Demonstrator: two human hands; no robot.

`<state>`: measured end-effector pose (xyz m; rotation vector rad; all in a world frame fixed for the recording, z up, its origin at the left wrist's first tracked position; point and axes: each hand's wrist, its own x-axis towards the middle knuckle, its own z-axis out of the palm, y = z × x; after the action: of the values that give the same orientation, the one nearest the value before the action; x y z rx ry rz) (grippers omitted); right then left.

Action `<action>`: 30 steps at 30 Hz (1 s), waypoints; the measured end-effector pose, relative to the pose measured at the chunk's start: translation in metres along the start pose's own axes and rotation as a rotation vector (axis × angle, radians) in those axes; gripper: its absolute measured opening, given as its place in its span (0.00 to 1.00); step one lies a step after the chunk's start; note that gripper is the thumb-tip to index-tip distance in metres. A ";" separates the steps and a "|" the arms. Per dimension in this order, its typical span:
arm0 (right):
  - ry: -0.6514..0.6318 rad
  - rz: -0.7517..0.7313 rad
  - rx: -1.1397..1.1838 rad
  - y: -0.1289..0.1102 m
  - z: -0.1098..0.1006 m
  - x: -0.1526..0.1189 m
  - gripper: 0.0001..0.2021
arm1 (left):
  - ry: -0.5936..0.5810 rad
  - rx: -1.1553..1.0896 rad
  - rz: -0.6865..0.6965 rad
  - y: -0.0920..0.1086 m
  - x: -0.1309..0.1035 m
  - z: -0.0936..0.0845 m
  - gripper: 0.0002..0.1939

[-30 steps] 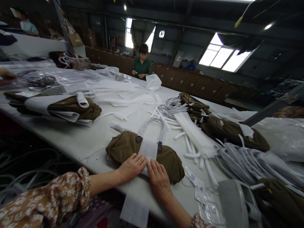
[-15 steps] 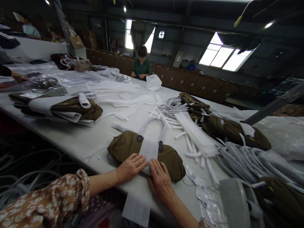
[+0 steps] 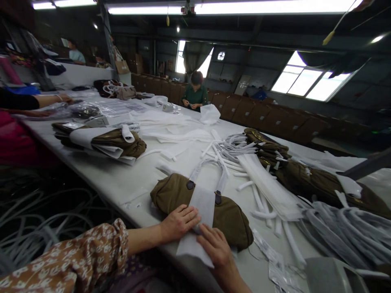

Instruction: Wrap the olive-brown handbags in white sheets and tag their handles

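Note:
A brown fabric handbag [image 3: 232,221] lies on its side in front of me, its two handles [image 3: 222,173] in pale wrapping and pointing away. Across its middle runs a strip of thin white sheet [image 3: 202,199], whose near end spreads over the bag's lower edge. My left hand [image 3: 180,221] rests flat on the bag and strip with fingers stretched out. Over the right edge of the strip's near end is my right hand [image 3: 218,248]; its fingers lie on top and the thumb is hidden beneath, apparently pinching the sheet.
White foam tubes [image 3: 259,199] and a stack of white sheets [image 3: 269,187] lie to the right, beside more brown bags [image 3: 305,175]. Wrapped brown bags [image 3: 119,142] are at left. A grey dispenser [image 3: 331,274] stands near right. A co-worker's arm [image 3: 51,99] reaches in; another person [image 3: 195,95] sits opposite.
The strip's near end, which hung below the table edge, is now raised against the bag. My right hand has moved down onto it. My view has tilted up and swung left.

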<state>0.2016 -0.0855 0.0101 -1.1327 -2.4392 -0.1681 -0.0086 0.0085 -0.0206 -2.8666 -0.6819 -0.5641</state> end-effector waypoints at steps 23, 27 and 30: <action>0.046 0.123 -0.327 0.015 0.024 0.040 0.30 | 0.182 -0.593 -0.415 0.021 0.032 -0.026 0.10; -0.032 0.164 -0.386 0.020 0.041 0.032 0.32 | 0.349 -0.534 -0.601 -0.003 0.005 -0.047 0.08; -0.034 0.184 -0.388 0.021 0.044 0.030 0.33 | 0.631 -0.366 -1.073 -0.033 -0.032 -0.060 0.22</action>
<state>0.1850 -0.0377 -0.0175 -1.5269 -2.3759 -0.5883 -0.0698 0.0121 0.0235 -2.0750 -2.0779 -1.7309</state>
